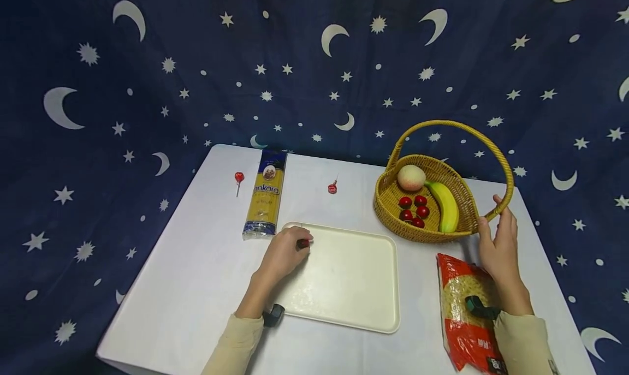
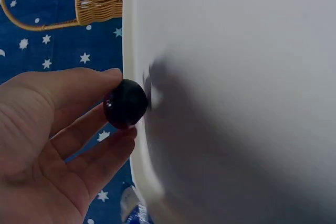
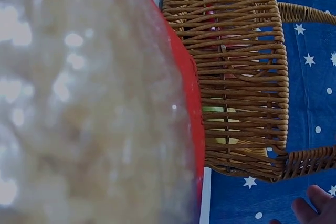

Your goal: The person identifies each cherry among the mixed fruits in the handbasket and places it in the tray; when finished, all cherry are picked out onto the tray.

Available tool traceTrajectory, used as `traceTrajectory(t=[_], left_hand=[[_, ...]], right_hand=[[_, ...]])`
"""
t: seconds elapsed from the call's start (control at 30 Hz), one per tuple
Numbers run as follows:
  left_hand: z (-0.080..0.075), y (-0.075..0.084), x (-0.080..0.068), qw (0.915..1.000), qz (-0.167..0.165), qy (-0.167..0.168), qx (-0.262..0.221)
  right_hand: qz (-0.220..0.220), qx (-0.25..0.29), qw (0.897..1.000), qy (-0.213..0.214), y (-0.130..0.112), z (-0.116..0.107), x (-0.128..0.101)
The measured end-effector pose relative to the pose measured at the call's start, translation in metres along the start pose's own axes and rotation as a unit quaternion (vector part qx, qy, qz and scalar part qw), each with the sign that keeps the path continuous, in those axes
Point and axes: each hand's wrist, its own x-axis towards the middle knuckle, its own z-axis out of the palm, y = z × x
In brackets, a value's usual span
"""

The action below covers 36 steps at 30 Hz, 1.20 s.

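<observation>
My left hand (image 1: 287, 252) pinches a dark red cherry (image 1: 302, 244) above the left end of a cream tray (image 1: 344, 279). In the left wrist view, the cherry (image 2: 126, 104) sits between the thumb and fingertips, close to the tray's rim. My right hand (image 1: 501, 249) is at the right side of a wicker basket (image 1: 408, 233), with thumb and fingers spread near the foot of its handle. Only fingertips (image 3: 315, 203) show in the right wrist view, apart from the handle there. Inside the basket are a peach (image 1: 411, 178), a banana (image 1: 446, 206) and several cherries (image 1: 417, 211).
A red bag of pasta (image 1: 467, 293) lies under my right forearm. Behind the tray are a spaghetti pack (image 1: 265, 195) and a red lollipop (image 1: 238, 177) to the left, and another red-wrapped lollipop (image 1: 332, 188). A star-patterned cloth (image 1: 304, 64) hangs behind the white table.
</observation>
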Motion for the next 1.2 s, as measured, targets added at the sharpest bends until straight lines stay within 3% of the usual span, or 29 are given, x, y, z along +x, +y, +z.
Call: traceTrajectory(t=[0.3, 0.57, 0.7, 0.9, 1.2], left_hand=[[-0.003, 0.024, 0.013, 0.9998, 0.018, 0.01, -0.004], [-0.002, 0.068, 0.056, 0.9952, 0.087, -0.023, -0.04], [0.01, 0.091, 0.085, 0.9888, 0.125, -0.045, -0.068], [0.034, 0.121, 0.118, 0.9809, 0.151, -0.071, -0.099], [0.068, 0.157, 0.155, 0.9775, 0.151, -0.113, -0.095]], right_hand=[[-0.007, -0.009, 1.0, -0.002, 0.001, -0.002, 0.001], [-0.008, -0.01, 1.0, 0.001, 0.002, -0.005, 0.001], [0.002, -0.012, 1.0, -0.005, 0.001, -0.004, 0.0], [-0.004, -0.004, 1.0, -0.002, 0.002, -0.001, -0.001], [-0.008, -0.001, 1.0, -0.002, 0.005, 0.0, 0.0]])
